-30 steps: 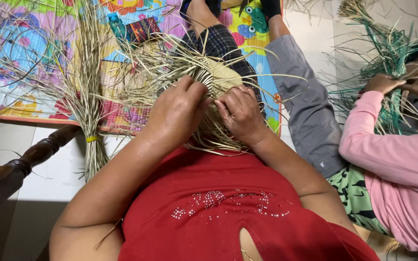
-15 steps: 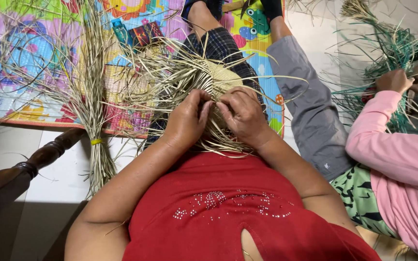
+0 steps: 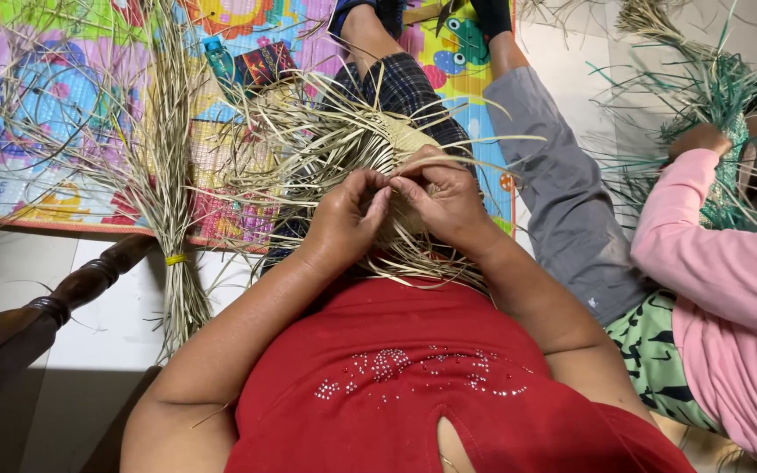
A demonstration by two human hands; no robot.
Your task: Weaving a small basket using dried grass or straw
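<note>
On the lap of a seated person in a red top, a partly woven straw piece (image 3: pixel 396 144) rests over the knees, its pale plaited centre ringed by many loose straw strands (image 3: pixel 308 140) that fan outward in all directions. Both hands meet at the near edge of the weave: the left hand (image 3: pixel 348 219) has thumb and fingers pinched together on a thin strand, and the right hand (image 3: pixel 449 200) lies just beside it, fingers curled and closed on the neighbouring strands, fingertips of the two hands almost touching. Judged from this arrangement, the chief risk is a strand slipping out of the pinch, since the grip covers only a narrow part of it, which would let the last crossing loosen. Dry strands bent sharply at the edge may crack or split. The free ends crowd the hands and could be caught up in the wrong order, giving an uneven row. Left of the knees, a tied straw bundle (image 3: pixel 168 219) lies across the colourful play mat (image 3: pixel 37 114) and onto the pale floor, near a dark wooden furniture leg (image 3: pixel 63 293). At right, another person in a pink sleeve (image 3: pixel 703 254) handles green strands (image 3: pixel 711 96), well apart from the straw piece.
</note>
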